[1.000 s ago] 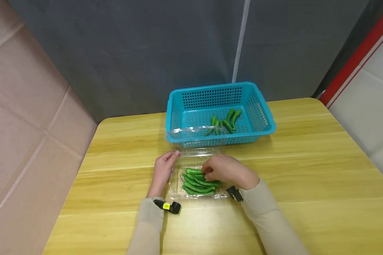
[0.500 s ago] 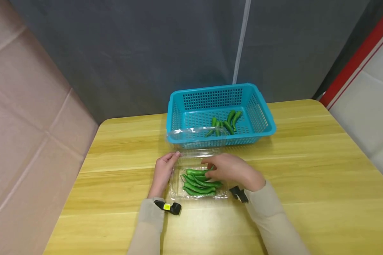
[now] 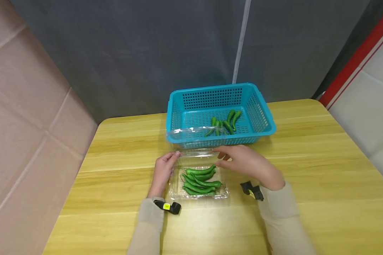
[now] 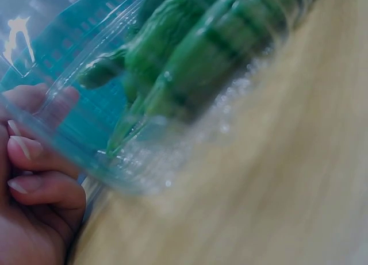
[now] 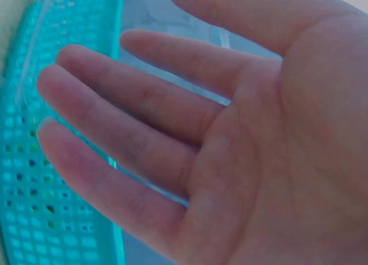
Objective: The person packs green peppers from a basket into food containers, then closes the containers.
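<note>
A clear plastic clamshell box (image 3: 222, 194) lies on the table with its lid (image 3: 194, 144) raised back against the blue basket. Several long green chili peppers (image 3: 199, 190) lie side by side in its base. My left hand (image 3: 162, 173) pinches the box's left edge near the hinge. In the left wrist view, that hand's fingers (image 4: 49, 190) are curled at the clear wall. Holding nothing, my right hand (image 3: 250, 163) hovers by the right end of the hinge. The right wrist view shows its bare palm and extended fingers (image 5: 132, 144).
Behind the box stands a blue perforated basket (image 3: 210, 89), holding several more green peppers (image 3: 231, 116) toward its right side. The wooden table (image 3: 121, 170) extends to both sides. A dark grey curtain (image 3: 131, 63) hangs along the back.
My right hand has moved up and to the right from over the peppers, and its fingers have spread, uncovering the peppers' right ends. The left hand stays at the box's edge.
</note>
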A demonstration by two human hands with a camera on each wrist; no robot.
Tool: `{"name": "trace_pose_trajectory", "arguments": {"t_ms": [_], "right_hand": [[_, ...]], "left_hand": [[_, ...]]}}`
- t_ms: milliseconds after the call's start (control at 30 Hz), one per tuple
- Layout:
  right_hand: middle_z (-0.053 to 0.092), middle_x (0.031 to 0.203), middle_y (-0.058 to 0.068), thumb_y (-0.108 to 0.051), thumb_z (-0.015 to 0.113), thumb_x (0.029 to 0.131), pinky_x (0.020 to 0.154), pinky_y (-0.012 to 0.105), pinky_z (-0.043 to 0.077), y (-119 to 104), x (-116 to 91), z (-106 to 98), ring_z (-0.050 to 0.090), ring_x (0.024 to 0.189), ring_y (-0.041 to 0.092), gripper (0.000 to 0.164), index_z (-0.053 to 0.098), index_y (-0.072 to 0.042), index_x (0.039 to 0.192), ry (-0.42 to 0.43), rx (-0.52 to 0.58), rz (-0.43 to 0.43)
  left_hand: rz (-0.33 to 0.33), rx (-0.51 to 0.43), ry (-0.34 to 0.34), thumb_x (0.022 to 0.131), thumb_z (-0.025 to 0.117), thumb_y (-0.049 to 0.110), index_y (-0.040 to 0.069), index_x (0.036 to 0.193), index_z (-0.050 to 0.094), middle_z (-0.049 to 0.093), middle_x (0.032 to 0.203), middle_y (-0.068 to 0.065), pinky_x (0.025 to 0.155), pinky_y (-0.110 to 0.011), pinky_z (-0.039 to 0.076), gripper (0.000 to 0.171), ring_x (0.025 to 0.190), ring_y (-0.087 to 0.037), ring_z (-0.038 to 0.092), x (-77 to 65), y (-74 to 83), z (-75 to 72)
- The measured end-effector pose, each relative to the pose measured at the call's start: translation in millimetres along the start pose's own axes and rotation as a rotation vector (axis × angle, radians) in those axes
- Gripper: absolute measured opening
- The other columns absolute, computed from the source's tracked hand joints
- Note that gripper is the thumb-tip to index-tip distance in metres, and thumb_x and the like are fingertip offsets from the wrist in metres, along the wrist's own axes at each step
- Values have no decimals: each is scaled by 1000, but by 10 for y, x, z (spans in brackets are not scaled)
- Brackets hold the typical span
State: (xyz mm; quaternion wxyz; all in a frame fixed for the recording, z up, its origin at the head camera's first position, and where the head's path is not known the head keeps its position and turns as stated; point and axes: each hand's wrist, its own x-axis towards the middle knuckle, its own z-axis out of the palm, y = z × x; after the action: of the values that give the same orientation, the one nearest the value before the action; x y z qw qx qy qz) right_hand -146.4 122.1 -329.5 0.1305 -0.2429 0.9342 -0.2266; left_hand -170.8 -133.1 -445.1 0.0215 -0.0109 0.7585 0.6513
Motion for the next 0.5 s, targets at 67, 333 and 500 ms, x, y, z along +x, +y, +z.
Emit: {"name": "trace_pose_trajectory", "arguments": {"t_ms": [67,333,500], "right_hand": [[61,99,-2,-35,54,89,78,33,47,27,-32,-43,58,91,15,43,51,-12,125,15,7,5],[61,100,-2,-32,52,91,76,34,48,205,-132,-158,57,91,16,34,56,-10,117,87,66,27],[61,99,-2,-31,52,91,76,37,47,271,-183,-221,57,90,17,29,59,-12,111,208,71,50]], "left_hand": [[1,0,3,88,55,35,6,99,67,32,45,4,30,-23,28,33,32,-5,31,3,-2,-6],[2,6,9,88,55,36,8,97,68,33,45,4,30,-23,27,32,32,-5,31,3,-3,-11],[9,2,0,88,55,36,7,98,67,33,45,5,30,-22,27,33,33,-5,31,8,-10,-8]]}}
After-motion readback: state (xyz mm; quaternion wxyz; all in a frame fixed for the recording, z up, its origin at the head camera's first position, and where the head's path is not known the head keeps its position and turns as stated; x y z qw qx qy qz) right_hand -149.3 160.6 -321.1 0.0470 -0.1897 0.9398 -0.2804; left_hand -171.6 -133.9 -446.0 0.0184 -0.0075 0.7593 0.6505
